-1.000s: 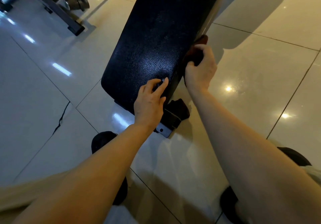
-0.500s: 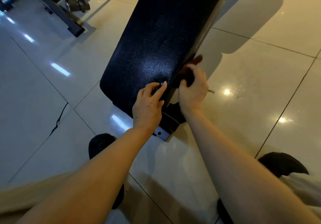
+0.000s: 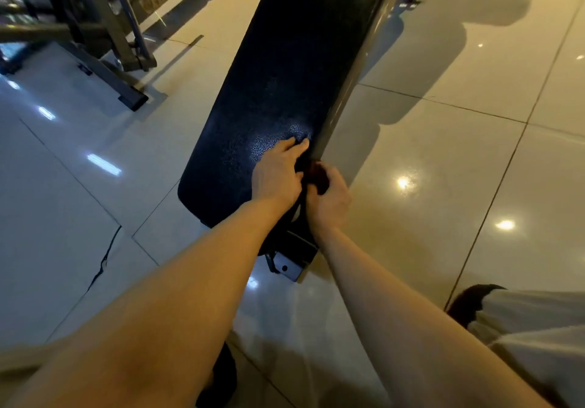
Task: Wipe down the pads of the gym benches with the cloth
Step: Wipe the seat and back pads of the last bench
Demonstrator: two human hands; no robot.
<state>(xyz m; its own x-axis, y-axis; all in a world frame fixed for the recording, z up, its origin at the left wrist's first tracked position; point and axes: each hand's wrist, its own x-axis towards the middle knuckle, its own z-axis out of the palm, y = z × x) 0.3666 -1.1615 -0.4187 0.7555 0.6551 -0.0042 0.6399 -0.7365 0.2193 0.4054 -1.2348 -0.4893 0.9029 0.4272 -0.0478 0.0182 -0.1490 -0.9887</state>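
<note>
- The cloth is a dark, reddish-brown bundle at the right side edge of the bench pad, near the pad's near end.
- I see my right hand with its fingers curled round the cloth, gripping it against the pad's side; most of the cloth is hidden inside the fist.
- My left hand rests flat on the pad's top surface just beside the right hand, fingers straight and close together, fingertips reaching the pad's right edge.
- The two hands are touching or nearly so; from this angle I cannot tell which.
- The bench pad is black with a pebbled texture and runs long and narrow away from me toward the upper right of the head view.
- A metal bracket of the bench frame shows below the near end of the pad, between my forearms.
- The tiled floor is glossy and carries light reflections; one tile at the left has a crack.
- A second machine frame stands on the floor at the upper left, well apart from the bench.
</note>
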